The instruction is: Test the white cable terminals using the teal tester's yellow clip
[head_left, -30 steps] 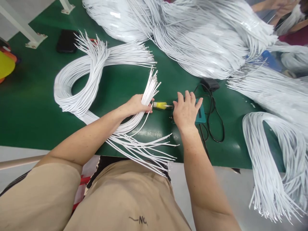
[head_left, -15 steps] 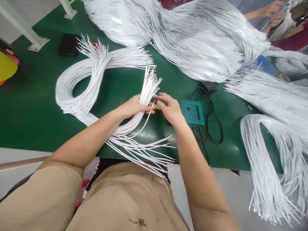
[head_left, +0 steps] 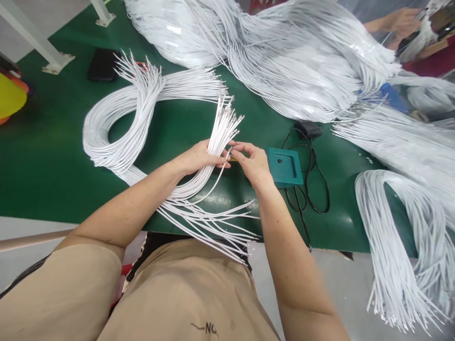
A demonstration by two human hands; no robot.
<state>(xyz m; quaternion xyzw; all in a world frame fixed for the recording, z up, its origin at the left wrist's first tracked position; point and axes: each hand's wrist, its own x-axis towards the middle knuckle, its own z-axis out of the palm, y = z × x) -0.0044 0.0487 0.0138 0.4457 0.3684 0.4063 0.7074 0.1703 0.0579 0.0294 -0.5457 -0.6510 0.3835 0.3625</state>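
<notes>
My left hand (head_left: 204, 156) is wrapped around a bundle of white wires (head_left: 222, 125), their metal-tipped ends fanning up and to the right. One white wire (head_left: 221, 176) stands apart from the bundle, its tip between my two hands. My right hand (head_left: 253, 161) meets the left fingertips there, thumb and fingers pinched on a small yellow object (head_left: 233, 159). Most of that object is hidden by the fingers, so its kind does not show. Below my left wrist, loose wire ends (head_left: 220, 225) spread toward the table's front edge.
A looped wire bundle (head_left: 103, 128) lies left on the green table (head_left: 46, 166), near a black case (head_left: 102, 65). Right of my hand are a teal tray (head_left: 284, 179) and a black cable (head_left: 322, 208). Large wire heaps (head_left: 291, 61) fill the back; a co-worker's hand (head_left: 401, 21) is beyond.
My right thumb and fingers have closed in on the small yellow object and the separate wire's tip, covering more of the yellow. My left hand keeps its hold on the bundle.
</notes>
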